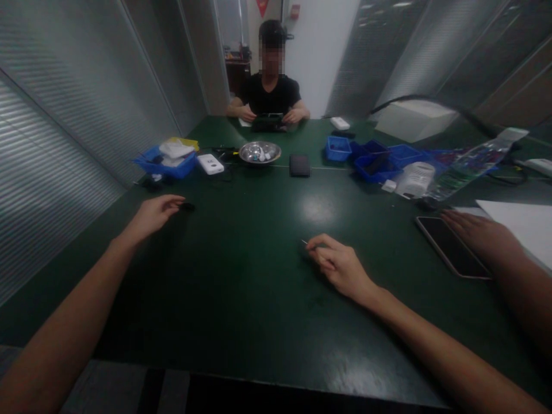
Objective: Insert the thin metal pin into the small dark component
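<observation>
My left hand point(153, 217) reaches over the left side of the green table point(241, 276), its fingertips closed on a small black object point(187, 206) whose kind I cannot make out. Right of the table's middle, my right hand point(340, 265) pinches a thin, pale, pin-like piece point(304, 242) between thumb and forefinger. Only the tip of that piece shows beyond the fingers. A shallow metal bowl point(246, 154) with small white items in it stands farther back, between the two hands. Beside it lies a flat black rectangular object point(299, 165).
A filled blue tray point(179, 171) and a white device point(211, 164) stand at the back left. Blue bins point(338, 149), a plastic bottle point(470, 167) and a phone point(452, 247) lie to the right. Another person's hand point(487, 236) rests by the phone; a person point(269, 92) sits opposite.
</observation>
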A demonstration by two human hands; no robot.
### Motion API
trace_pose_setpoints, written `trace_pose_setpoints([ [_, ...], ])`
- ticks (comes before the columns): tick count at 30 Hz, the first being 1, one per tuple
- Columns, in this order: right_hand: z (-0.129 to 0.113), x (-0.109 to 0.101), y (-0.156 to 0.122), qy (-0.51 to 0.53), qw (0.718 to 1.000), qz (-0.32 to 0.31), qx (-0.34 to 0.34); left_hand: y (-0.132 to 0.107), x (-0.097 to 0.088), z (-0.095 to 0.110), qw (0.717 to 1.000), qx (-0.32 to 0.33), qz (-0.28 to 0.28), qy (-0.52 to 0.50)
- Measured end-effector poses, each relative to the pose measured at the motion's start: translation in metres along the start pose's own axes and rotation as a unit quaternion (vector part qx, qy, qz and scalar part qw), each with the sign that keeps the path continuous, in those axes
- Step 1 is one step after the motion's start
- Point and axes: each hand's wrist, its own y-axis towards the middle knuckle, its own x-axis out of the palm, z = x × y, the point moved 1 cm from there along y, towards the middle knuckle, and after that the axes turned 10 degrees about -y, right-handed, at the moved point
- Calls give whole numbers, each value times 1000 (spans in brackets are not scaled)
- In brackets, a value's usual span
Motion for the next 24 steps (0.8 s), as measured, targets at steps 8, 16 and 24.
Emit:
trace_pose_setpoints([
  [8,1,1,-3,9,1000,6,-3,-3,-20,-14,990,-99,34,96],
  [16,-1,0,-2,11,1000,10,7,-12,-16,6,991,-28,123,44],
  [24,-6,-1,1,-8,1000,21,21,-9,-10,8,990,-71,124,9],
])
